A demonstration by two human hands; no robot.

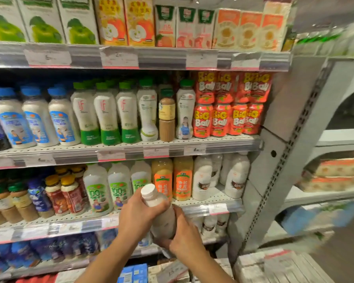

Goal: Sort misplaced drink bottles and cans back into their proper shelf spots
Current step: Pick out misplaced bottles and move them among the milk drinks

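Observation:
I hold a white bottle (161,217) with a white cap in both hands, in front of the third shelf. My left hand (140,213) grips its neck and upper body. My right hand (182,233) grips its lower body from the right. The bottle tilts with its cap toward the upper left. Behind it on the shelf stand green-labelled white bottles (97,188), two orange juice bottles (182,178) and white coconut-label bottles (236,176). One brown bottle with a green cap (167,117) stands among white bottles on the shelf above.
Juice cartons (114,21) fill the top shelf. Red cans (231,107) are stacked at the right end of the second shelf. A grey upright post (278,156) ends the shelving. Boxes (274,266) sit low at the right.

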